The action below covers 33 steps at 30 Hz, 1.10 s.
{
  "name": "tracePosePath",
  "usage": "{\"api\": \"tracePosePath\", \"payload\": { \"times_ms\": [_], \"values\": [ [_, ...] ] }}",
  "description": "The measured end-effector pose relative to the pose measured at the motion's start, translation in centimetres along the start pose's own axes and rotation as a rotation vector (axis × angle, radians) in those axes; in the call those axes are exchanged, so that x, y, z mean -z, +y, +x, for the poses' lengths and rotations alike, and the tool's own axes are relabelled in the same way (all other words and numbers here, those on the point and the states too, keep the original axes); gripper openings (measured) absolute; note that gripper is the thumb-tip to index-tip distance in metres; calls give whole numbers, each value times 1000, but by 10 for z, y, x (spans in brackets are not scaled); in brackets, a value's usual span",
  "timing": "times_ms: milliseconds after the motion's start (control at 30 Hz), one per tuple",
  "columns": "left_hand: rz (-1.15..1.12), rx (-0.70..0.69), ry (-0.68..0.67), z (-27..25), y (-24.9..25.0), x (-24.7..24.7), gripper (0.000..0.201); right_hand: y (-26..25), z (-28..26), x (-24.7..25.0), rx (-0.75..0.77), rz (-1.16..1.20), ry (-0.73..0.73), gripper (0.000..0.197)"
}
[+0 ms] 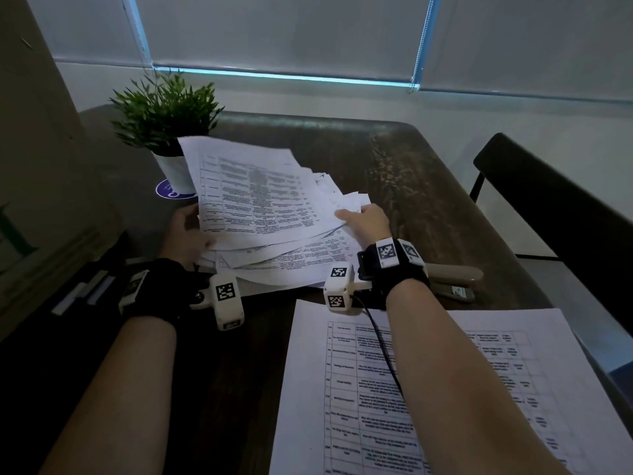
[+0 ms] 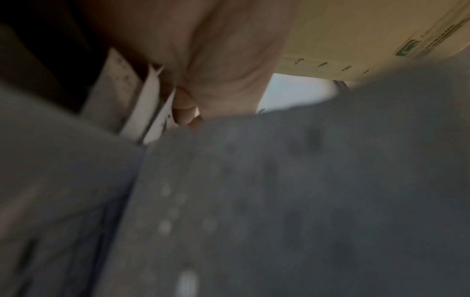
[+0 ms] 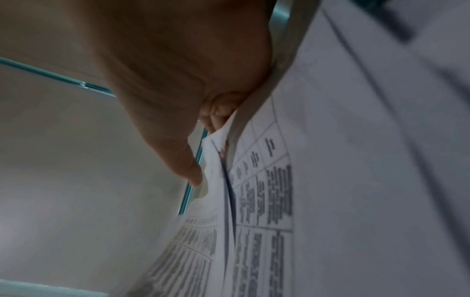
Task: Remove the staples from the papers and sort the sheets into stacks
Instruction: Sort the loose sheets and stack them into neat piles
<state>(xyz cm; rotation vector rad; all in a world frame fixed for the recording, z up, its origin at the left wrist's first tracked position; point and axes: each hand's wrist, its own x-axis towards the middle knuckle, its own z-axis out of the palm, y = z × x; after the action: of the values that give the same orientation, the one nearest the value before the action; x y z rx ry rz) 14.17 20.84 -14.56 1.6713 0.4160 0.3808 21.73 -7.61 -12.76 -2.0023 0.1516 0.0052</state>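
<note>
A loose, fanned pile of printed sheets [image 1: 260,200] is held tilted above the dark wooden table [image 1: 411,173]. My left hand [image 1: 188,231] grips the pile's left edge, thumb on top. My right hand [image 1: 364,221] grips its right edge, fingers curled under the sheets. In the right wrist view the thumb [image 3: 188,164] presses on the printed sheets [image 3: 267,201]. The left wrist view is blurred, with paper edges [image 2: 150,104] against the palm [image 2: 223,66]. A separate stack of printed sheets [image 1: 445,389] lies flat near the front edge, under my right forearm. A beige stapler [image 1: 452,279] lies behind my right wrist.
A potted green plant [image 1: 164,111] in a white pot stands on a purple coaster [image 1: 168,193] at the back left. A cardboard box [image 1: 34,166] rises on the left. A dark chair [image 1: 548,200] stands to the right of the table. Window blinds fill the back wall.
</note>
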Motion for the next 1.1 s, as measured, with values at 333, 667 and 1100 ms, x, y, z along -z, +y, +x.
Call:
{"api": "tracePosePath", "payload": {
  "times_ms": [333, 667, 1100],
  "values": [
    [40, -68, -86, -2, 7, 9, 50, -4, -10, 13, -18, 484, -314, 29],
    [-243, -215, -9, -23, 40, 0, 31, -32, -21, 33, 175, 792, -305, 51],
    [-202, -259, 16, -21, 57, -3, 21, -57, -22, 49, 352, 467, -357, 69]
  ]
}}
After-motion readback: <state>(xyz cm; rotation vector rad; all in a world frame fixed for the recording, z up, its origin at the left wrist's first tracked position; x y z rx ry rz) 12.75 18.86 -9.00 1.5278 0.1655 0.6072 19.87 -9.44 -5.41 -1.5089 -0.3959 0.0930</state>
